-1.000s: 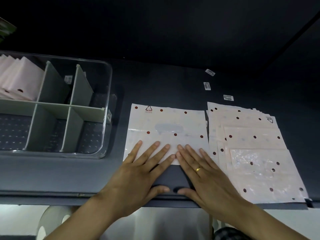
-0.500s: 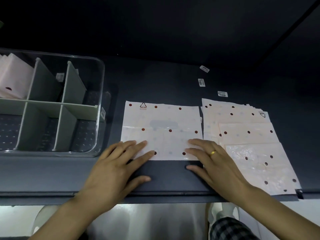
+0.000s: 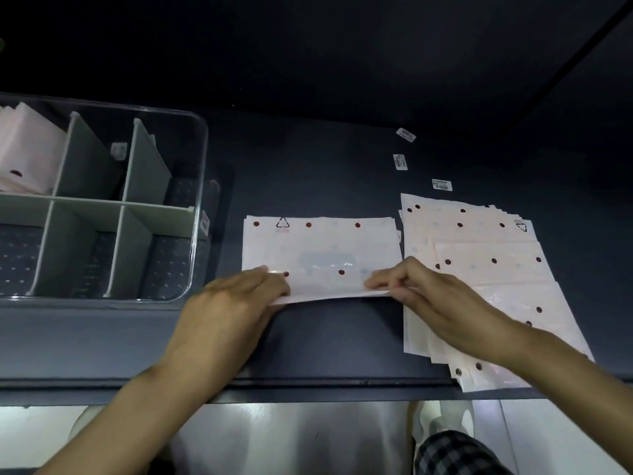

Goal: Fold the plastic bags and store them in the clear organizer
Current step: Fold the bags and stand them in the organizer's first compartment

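Note:
A pale pink plastic bag with dark red dots (image 3: 322,248) lies flat on the dark table in the middle. My left hand (image 3: 233,303) pinches its near left corner and my right hand (image 3: 421,296) pinches its near right corner; the near edge is lifted off the table. To the right lies a stack of the same dotted bags (image 3: 486,269), partly under my right forearm. The clear organizer (image 3: 200,186) with grey-green dividers stands at the left; folded pink bags (image 3: 27,156) fill its far left compartment.
Three small white barcode stickers (image 3: 400,162) lie on the table behind the stack. The table's front edge (image 3: 308,383) runs just below my wrists. A checked trouser leg (image 3: 455,454) shows below the table at the lower right.
My hands slid apart from the middle of the bag's near edge to its two near corners, and now pinch and lift that edge. The view shifted slightly.

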